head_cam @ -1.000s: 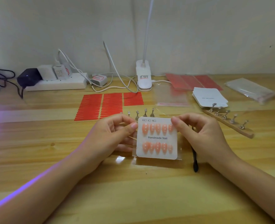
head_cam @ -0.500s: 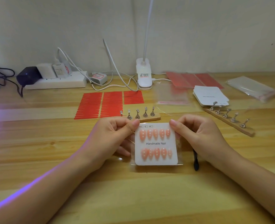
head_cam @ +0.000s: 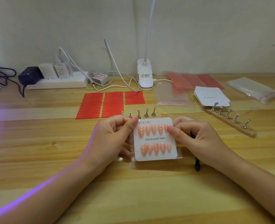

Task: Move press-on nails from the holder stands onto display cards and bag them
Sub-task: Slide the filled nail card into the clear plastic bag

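Two bare holder stands (head_cam: 230,120) behind card (head_cam: 155,139)

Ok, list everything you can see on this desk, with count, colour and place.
white "Handmade Nail" display card: one, ten peach nails, in clear bag, centre
wooden holder stands: two, metal pegs bare, behind card and right
red adhesive strip sheets: three, centre-back
white blank card stack: one, right-back
clear plastic bags: right-back
white clip lamp: one, back
white power strip: one, back-left
left hand: pinches card's top-left
right hand: pinches top-right
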A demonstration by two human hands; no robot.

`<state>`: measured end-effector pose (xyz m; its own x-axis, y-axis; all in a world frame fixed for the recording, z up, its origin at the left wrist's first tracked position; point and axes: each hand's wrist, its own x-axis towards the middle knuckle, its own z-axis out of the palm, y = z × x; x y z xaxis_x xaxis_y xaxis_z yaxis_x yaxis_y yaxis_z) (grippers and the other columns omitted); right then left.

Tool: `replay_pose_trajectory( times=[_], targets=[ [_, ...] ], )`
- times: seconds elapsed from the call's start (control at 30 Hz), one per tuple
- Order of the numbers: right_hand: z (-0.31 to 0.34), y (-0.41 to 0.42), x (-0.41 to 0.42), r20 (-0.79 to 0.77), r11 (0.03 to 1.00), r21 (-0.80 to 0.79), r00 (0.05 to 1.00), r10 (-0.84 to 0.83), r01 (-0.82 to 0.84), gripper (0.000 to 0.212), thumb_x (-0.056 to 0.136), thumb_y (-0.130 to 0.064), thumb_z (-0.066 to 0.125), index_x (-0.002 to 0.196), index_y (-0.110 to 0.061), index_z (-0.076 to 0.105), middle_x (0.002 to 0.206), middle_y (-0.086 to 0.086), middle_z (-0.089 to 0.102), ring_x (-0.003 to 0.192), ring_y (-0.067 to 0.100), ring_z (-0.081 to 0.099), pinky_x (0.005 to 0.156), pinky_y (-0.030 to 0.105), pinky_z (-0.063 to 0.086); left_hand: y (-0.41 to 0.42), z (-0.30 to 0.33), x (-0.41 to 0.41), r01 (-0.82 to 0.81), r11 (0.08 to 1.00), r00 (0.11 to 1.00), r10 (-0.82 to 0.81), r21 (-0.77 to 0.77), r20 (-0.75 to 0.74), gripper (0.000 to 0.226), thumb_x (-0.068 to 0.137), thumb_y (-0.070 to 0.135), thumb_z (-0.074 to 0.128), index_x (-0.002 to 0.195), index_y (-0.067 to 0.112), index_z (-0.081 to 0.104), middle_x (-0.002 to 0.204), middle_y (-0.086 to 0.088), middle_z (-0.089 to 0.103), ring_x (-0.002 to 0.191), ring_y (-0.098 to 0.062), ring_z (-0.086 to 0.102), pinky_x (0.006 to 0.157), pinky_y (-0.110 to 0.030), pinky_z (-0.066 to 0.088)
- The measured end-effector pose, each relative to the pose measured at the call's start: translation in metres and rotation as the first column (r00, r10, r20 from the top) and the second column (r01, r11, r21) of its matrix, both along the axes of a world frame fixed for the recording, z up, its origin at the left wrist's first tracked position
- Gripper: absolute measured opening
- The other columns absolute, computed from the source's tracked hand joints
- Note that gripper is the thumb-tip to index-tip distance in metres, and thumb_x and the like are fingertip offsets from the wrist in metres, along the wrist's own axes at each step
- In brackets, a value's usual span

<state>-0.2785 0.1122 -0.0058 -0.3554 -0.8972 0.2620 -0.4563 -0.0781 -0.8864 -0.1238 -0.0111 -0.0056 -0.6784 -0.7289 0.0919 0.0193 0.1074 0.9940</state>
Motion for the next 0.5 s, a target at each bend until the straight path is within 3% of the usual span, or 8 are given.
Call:
replay_pose_trajectory(
  times=[0.17, 0.23, 0.3, 0.43, 0.5],
  targets=[
    [0.000, 0.000, -0.001, 0.016, 0.996, -0.052, 0.998, -0.065, 0.066, 0.023, 0.076, -0.032, 0.056, 0.060, -0.020, 0.067, 0.072, -0.006, 0.061, 0.065, -0.003, 0.058, 0.061, 0.006, 0.040, -0.004, 0.003, 0.000, 0.046, 0.997, 0.998, -0.049, 0.063, 0.038, 0.032, 0.066, 0.049, 0.063, 0.073, 0.020, 0.073, 0.060, -0.005, 0.067, 0.047, -0.014, 0.062, 0.036, -0.019, 0.045],
    [0.000, 0.000, -0.002, 0.056, 0.994, -0.058, 0.994, -0.094, 0.097, 0.024, 0.076, -0.035, 0.056, 0.060, -0.019, 0.066, 0.075, -0.005, 0.063, 0.070, 0.001, 0.060, 0.066, 0.010, 0.043, -0.009, 0.007, 0.003, 0.158, 0.980, 0.983, -0.168, 0.119, 0.079, 0.029, 0.066, 0.054, 0.072, 0.079, 0.028, 0.075, 0.069, -0.007, 0.071, 0.054, -0.014, 0.066, 0.041, -0.018, 0.048],
    [0.000, 0.001, -0.004, 0.079, 0.993, -0.049, 0.992, -0.102, 0.106, 0.028, 0.076, -0.036, 0.054, 0.062, -0.016, 0.066, 0.079, -0.001, 0.065, 0.074, 0.005, 0.062, 0.070, 0.013, 0.045, -0.012, 0.009, 0.007, 0.267, 0.957, 0.951, -0.280, 0.113, 0.131, 0.030, 0.069, 0.047, 0.074, 0.088, 0.024, 0.074, 0.077, -0.010, 0.072, 0.061, -0.017, 0.069, 0.047, -0.017, 0.050],
    [0.001, 0.002, -0.002, 0.080, 0.992, -0.058, 0.991, -0.109, 0.113, 0.029, 0.073, -0.041, 0.056, 0.061, -0.017, 0.067, 0.077, 0.000, 0.064, 0.074, 0.007, 0.062, 0.071, 0.017, 0.047, -0.009, 0.009, 0.010, 0.323, 0.943, 0.932, -0.331, 0.075, 0.150, 0.020, 0.069, 0.039, 0.063, 0.067, 0.021, 0.073, 0.063, -0.005, 0.070, 0.055, -0.011, 0.066, 0.049, -0.016, 0.050],
    [0.001, 0.002, -0.001, 0.089, 0.992, -0.058, 0.990, -0.111, 0.116, 0.032, 0.070, -0.047, 0.056, 0.061, -0.020, 0.069, 0.080, 0.001, 0.066, 0.077, 0.011, 0.064, 0.071, 0.022, 0.050, -0.008, 0.008, 0.009, 0.287, 0.955, 0.946, -0.296, 0.079, 0.132, 0.022, 0.069, 0.035, 0.061, 0.067, 0.015, 0.071, 0.058, -0.006, 0.067, 0.052, -0.011, 0.064, 0.049, -0.017, 0.050]
  ],
)
